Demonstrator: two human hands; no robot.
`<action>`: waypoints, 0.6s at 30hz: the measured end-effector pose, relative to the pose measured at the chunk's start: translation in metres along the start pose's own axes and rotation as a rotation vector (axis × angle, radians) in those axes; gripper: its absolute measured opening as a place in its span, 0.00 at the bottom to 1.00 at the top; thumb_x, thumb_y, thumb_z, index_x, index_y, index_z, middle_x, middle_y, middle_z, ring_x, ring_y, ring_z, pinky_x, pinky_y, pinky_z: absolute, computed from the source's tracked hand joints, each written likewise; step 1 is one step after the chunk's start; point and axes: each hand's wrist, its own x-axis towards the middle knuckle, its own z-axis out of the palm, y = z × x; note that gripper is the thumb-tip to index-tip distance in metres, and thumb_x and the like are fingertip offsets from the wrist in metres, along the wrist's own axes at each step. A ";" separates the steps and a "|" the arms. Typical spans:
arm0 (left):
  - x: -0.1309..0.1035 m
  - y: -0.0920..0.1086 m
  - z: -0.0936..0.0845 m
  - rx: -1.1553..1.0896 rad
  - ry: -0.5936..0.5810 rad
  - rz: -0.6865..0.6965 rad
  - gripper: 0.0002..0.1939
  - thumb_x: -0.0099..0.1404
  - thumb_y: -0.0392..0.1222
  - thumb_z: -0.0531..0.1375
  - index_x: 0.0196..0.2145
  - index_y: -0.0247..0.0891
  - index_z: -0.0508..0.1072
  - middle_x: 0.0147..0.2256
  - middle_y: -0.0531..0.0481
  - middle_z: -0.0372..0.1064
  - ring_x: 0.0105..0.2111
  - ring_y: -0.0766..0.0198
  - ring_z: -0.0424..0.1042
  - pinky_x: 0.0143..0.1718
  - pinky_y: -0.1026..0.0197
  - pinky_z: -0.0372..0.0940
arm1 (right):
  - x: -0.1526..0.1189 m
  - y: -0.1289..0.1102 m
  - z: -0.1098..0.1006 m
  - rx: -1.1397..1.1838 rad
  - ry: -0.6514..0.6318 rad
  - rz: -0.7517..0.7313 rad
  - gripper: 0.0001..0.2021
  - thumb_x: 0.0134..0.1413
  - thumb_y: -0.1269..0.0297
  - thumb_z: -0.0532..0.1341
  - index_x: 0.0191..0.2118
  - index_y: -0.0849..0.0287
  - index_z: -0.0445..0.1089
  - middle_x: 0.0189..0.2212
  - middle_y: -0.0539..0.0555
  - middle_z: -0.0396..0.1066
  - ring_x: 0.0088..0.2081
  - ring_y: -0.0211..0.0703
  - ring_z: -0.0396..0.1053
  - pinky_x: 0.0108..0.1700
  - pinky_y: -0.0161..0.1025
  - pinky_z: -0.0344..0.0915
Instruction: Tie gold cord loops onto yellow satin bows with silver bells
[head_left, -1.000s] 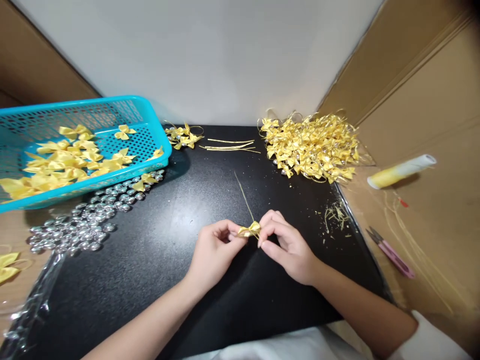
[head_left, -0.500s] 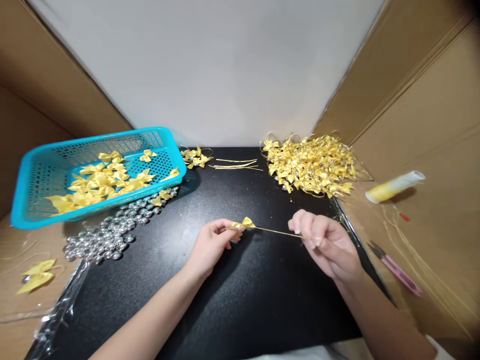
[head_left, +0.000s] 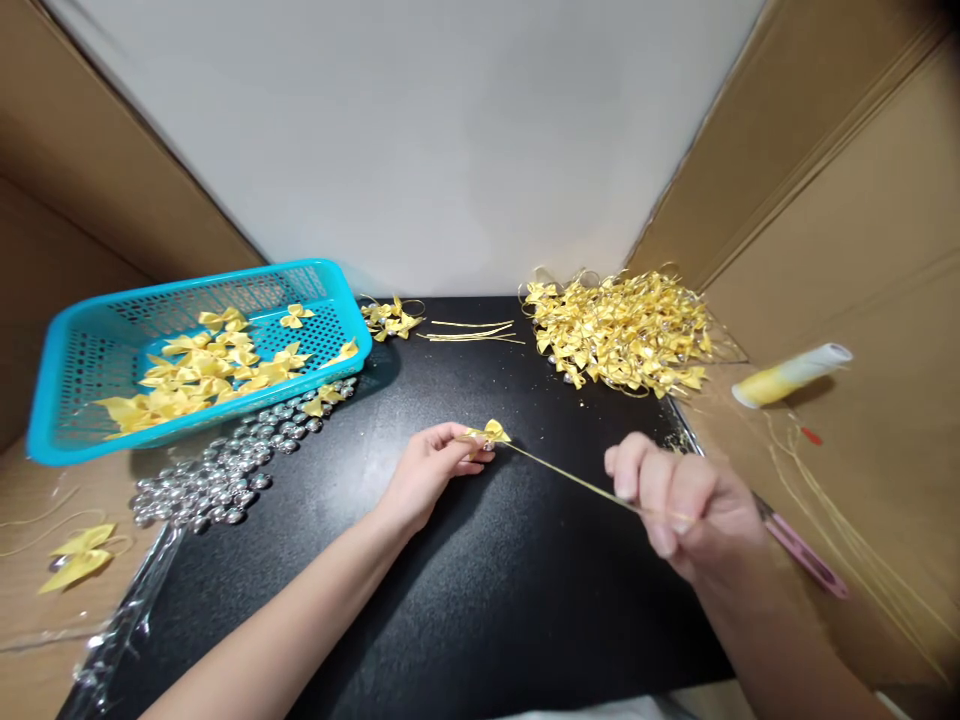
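The grip of the left hand [head_left: 427, 472] is clamped by thumb and fingers on one small bow of shiny yellow ribbon [head_left: 495, 431], above the middle of the black desk [head_left: 450, 610]. From this bow one thin pale-gold cord [head_left: 570, 478] runs straight to the right hand [head_left: 679, 500]. The right hand is blurred, but its grip is together on the cord, with the fingers curled.

Behind the hands lie a few short gold cord pieces [head_left: 466, 338], one apart and the others too close to count surely. Beside them, at the left, is one small group of yellow bows with cord loops [head_left: 391, 320]; at the right is one big heap of similar bows [head_left: 619, 330], too many to count.

On the left stands one blue plastic basket with holes [head_left: 355, 320], with more than ten overlapping yellow bows inside. Along its front lie dozens of shiny silver beads [head_left: 199, 490], with one yellow bow [head_left: 322, 402] among them. Farther left is one yellow bow with a bead [head_left: 81, 558].

On the right are one white-and-yellow tube [head_left: 791, 376], one small red piece [head_left: 811, 436] and one pink-handled cutter [head_left: 808, 558], partly hidden by the right hand.
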 end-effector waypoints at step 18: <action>0.009 0.018 -0.010 -0.223 -0.427 -0.217 0.13 0.47 0.37 0.70 0.25 0.36 0.68 0.20 0.53 0.69 0.15 0.75 0.64 0.17 0.72 0.59 | -0.046 0.016 -0.010 0.013 -0.233 0.263 0.08 0.57 0.60 0.64 0.29 0.54 0.69 0.19 0.47 0.64 0.25 0.37 0.62 0.34 0.41 0.63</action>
